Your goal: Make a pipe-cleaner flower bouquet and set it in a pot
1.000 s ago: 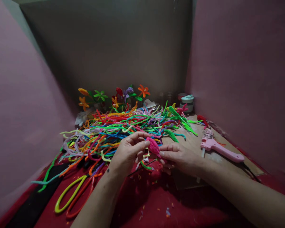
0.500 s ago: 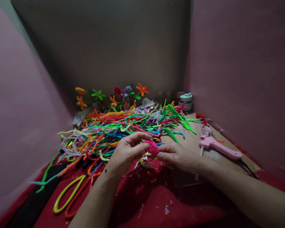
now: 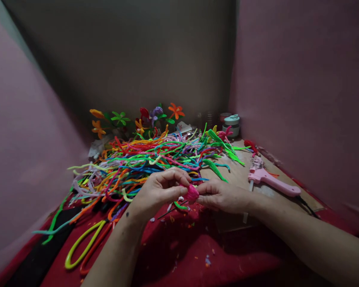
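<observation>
Between my two hands is a small, rounded bright pink pipe-cleaner piece (image 3: 192, 193), held above the red cloth. My left hand (image 3: 163, 186) pinches its left side between thumb and fingers. From the other side, my right hand (image 3: 217, 194) has its thumb and fingertips closed on the piece's right end. The fingertips partly cover it. Just behind my hands spreads a heap of many-coloured pipe cleaners (image 3: 155, 153). A thin dark rod (image 3: 169, 212) and a green pipe-cleaner bit (image 3: 181, 206) lie below the pink piece.
A pink glue gun (image 3: 273, 183) lies on a brown board (image 3: 242, 159) at right, its cord trailing off. Pipe-cleaner flowers (image 3: 176, 111) and a lidded jar (image 3: 231, 125) stand at the back. Yellow-handled scissors (image 3: 68, 255) lie left on the red cloth (image 3: 167, 259), among scraps.
The pink piece has turned a little and sits slightly lower between my fingers. The whole view has shifted a little. Both hands keep their grip.
</observation>
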A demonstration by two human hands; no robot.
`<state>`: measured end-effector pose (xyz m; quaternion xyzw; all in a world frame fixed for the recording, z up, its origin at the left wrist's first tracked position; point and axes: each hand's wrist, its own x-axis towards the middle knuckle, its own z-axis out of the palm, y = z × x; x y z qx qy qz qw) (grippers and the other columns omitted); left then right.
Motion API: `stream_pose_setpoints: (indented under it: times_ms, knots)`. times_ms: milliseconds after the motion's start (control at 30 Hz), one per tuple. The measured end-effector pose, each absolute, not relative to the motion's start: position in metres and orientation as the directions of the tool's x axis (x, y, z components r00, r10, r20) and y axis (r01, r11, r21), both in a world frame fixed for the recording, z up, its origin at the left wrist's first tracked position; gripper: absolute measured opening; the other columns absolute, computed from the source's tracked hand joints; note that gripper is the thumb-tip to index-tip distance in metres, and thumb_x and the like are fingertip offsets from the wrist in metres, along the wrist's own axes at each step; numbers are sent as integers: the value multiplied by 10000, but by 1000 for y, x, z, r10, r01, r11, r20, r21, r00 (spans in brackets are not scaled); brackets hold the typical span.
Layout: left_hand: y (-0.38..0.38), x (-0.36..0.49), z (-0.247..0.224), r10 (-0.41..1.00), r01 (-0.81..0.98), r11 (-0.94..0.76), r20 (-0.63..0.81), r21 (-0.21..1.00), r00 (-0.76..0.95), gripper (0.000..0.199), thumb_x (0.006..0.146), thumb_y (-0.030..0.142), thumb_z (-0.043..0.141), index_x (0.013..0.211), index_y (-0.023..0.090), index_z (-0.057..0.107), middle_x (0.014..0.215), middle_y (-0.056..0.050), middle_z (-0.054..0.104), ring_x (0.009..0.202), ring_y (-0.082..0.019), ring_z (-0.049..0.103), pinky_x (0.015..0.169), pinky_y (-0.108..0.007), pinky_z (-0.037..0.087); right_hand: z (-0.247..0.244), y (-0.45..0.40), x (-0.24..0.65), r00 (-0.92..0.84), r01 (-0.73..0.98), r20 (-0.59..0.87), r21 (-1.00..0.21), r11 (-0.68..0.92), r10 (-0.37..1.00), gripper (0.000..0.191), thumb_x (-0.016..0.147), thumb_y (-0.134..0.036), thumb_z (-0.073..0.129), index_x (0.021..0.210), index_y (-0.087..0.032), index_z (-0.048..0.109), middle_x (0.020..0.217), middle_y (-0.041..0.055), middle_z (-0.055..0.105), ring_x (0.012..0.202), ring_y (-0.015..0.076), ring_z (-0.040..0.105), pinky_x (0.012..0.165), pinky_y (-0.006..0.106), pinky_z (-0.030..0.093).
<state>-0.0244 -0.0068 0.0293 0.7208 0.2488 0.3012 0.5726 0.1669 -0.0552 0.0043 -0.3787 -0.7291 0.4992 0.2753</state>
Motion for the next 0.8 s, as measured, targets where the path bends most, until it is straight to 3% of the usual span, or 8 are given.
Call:
stream_pose_setpoints:
  times_ms: [133,333,467,633,800]
  knots:
    - [-7,-23,30,707,21,-247,166,969,687,26,727,166,646,750,159,636,849,-22,561,785,-122,522,701,-228,422,8,-57,166,-523,295,0,-938,180,852,221,856,-298,465,798,-127,593,557,-59,366,488,61,319,466,202,255]
    - [-6,-24,26,773,75,-125,50,989,633,108,727,241,649,780,158,603,758,-2,546,471,-31,357,408,-175,238,4,-57,163,-381,245,90,-950,194,920,119,824,-240,507,919,-168,510,637,-57,423,533,68,362,485,193,284]
    - [-5,-24,24,805,47,-133,81,990,588,122,723,254,653,788,166,600,691,11,536,433,-26,331,404,-181,232,-1,-56,160,-279,124,156,-973,197,947,149,803,-283,552,883,-191,466,583,-77,405,498,67,335,459,193,258]
    - [-5,-23,23,829,37,-127,85,991,553,148,714,268,659,804,164,604,674,12,552,415,-28,355,399,-183,257,2,-57,159,-190,57,247,-964,262,950,73,805,-231,535,800,-160,550,656,-30,506,600,84,461,563,214,370]
    - [-8,-18,25,830,41,-142,96,989,549,127,719,258,656,795,171,603,651,36,531,423,-25,377,398,-170,274,3,-55,160,-116,-23,202,-979,200,973,104,726,-232,628,710,-143,577,593,-46,513,530,66,456,514,203,365]
